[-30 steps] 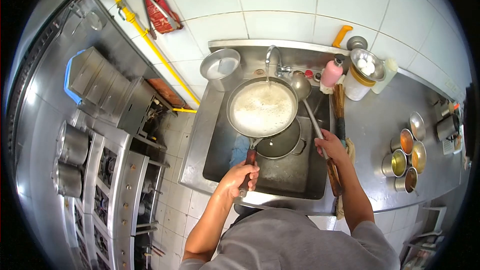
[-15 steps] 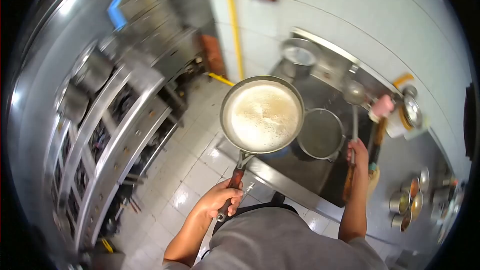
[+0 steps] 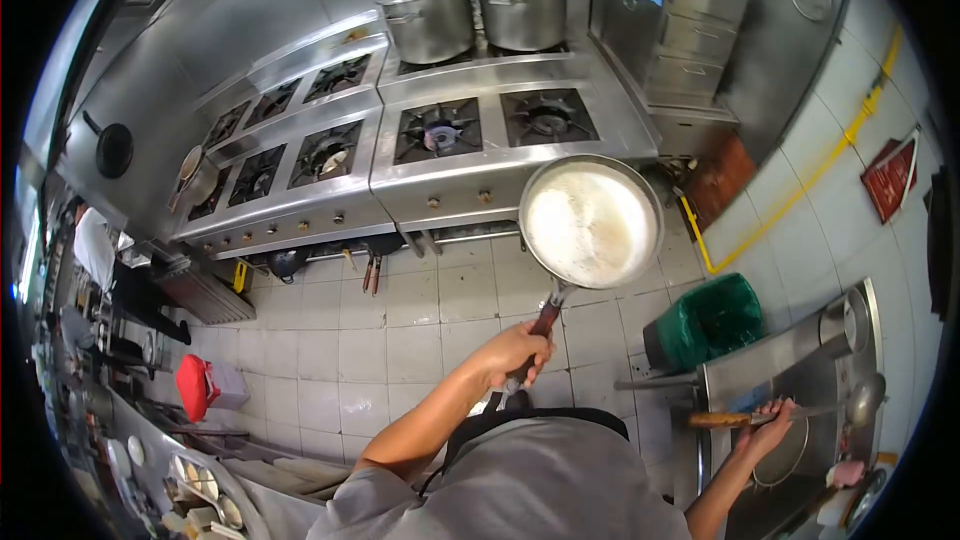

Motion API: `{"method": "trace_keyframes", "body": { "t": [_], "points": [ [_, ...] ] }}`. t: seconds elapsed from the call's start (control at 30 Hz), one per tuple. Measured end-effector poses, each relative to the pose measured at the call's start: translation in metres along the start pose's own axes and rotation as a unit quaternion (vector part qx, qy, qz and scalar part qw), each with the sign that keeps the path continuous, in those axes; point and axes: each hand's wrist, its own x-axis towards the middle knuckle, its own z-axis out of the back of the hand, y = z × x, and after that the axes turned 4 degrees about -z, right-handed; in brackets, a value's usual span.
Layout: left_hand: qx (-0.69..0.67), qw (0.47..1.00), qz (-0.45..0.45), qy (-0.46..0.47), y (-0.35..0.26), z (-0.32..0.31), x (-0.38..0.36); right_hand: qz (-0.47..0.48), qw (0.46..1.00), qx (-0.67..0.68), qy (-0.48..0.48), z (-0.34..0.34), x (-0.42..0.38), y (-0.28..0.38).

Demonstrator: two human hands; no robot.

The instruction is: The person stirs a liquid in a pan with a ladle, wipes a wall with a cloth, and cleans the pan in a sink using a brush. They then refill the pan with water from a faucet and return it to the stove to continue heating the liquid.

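Observation:
My left hand is wrapped round the dark handle of a round frying pan, held out over the tiled floor near the stove front. A pale, creamy liquid with some froth covers the pan's bottom. At the lower right, my right hand is closed on a long ladle with a wooden grip and a round metal bowl end pointing right. Below that hand lies a round pan on the dark cooktop.
A steel stove has several burners, one with a bluish flame. Two lidded pots stand behind. A green bin is right of the pan; a red-lidded box and a person are at left.
The view has swung left toward the stove. The pan, still in my left hand, is now out over the floor before the stove. My right hand still holds the ladle, now lying sideways.

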Motion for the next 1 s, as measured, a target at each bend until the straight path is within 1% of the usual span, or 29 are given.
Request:
{"method": "trace_keyframes", "body": {
  "t": [0.03, 0.07, 0.13, 0.17, 0.2, 0.27, 0.3, 0.33, 0.43, 0.47, 0.5, 0.53, 0.6, 0.63, 0.67, 0.73, 0.77, 0.8, 0.87, 1.0],
  "points": [
    [-0.009, 0.999, -0.018, -0.032, -0.009, 0.015, 0.004, -0.001, 0.999, -0.035, 0.014, -0.009, -0.002, -0.009],
    [-0.003, 0.998, -0.033, -0.045, -0.013, 0.036, 0.014, -0.004, 0.999, -0.036, 0.020, -0.018, -0.002, -0.017],
    [-0.001, 0.996, -0.063, -0.066, -0.034, 0.069, 0.026, -0.056, 0.989, -0.119, 0.069, -0.039, 0.001, -0.035],
    [-0.002, 0.995, -0.067, -0.072, -0.044, 0.087, 0.033, -0.077, 0.982, -0.157, 0.072, -0.050, 0.005, -0.048],
    [-0.016, 0.992, -0.081, -0.091, -0.054, 0.104, 0.041, -0.080, 0.981, -0.156, 0.077, -0.059, 0.007, -0.062],
    [-0.029, 0.988, -0.098, -0.116, -0.072, 0.141, 0.058, -0.181, 0.959, -0.166, 0.138, -0.082, 0.009, -0.090],
    [-0.057, 0.985, -0.112, -0.118, -0.082, 0.160, 0.069, -0.207, 0.953, -0.175, 0.134, -0.098, 0.006, -0.104],
    [-0.085, 0.981, -0.126, -0.118, -0.092, 0.178, 0.080, -0.210, 0.953, -0.172, 0.136, -0.107, 0.011, -0.123],
    [-0.099, 0.976, -0.134, -0.143, -0.122, 0.227, 0.116, -0.335, 0.908, -0.175, 0.181, -0.125, 0.029, -0.190],
    [-0.110, 0.972, -0.134, -0.157, -0.134, 0.240, 0.125, -0.370, 0.898, -0.184, 0.154, -0.134, 0.032, -0.211],
    [-0.098, 0.968, -0.142, -0.183, -0.144, 0.253, 0.134, -0.394, 0.886, -0.190, 0.154, -0.135, 0.039, -0.237],
    [-0.096, 0.969, -0.138, -0.180, -0.153, 0.269, 0.143, -0.417, 0.874, -0.196, 0.153, -0.142, 0.043, -0.257],
    [-0.103, 0.968, -0.141, -0.178, -0.174, 0.297, 0.160, -0.411, 0.865, -0.260, 0.119, -0.161, 0.042, -0.287],
    [-0.112, 0.965, -0.141, -0.192, -0.183, 0.307, 0.168, -0.395, 0.868, -0.277, 0.122, -0.171, 0.042, -0.301],
    [-0.130, 0.962, -0.136, -0.195, -0.185, 0.324, 0.179, -0.398, 0.866, -0.281, 0.111, -0.185, 0.040, -0.309],
    [-0.144, 0.957, -0.146, -0.204, -0.197, 0.340, 0.190, -0.336, 0.877, -0.314, 0.138, -0.226, 0.046, -0.321],
    [-0.152, 0.960, -0.129, -0.195, -0.204, 0.350, 0.195, -0.320, 0.879, -0.318, 0.154, -0.246, 0.054, -0.327],
    [-0.153, 0.958, -0.130, -0.204, -0.208, 0.358, 0.200, -0.321, 0.878, -0.323, 0.149, -0.267, 0.065, -0.333],
    [-0.141, 0.959, -0.128, -0.211, -0.217, 0.366, 0.205, -0.278, 0.867, -0.364, 0.195, -0.306, 0.088, -0.347],
    [-0.147, 0.949, -0.116, -0.254, -0.232, 0.375, 0.211, -0.257, 0.847, -0.405, 0.231, -0.386, 0.138, -0.391]
  ]
}}
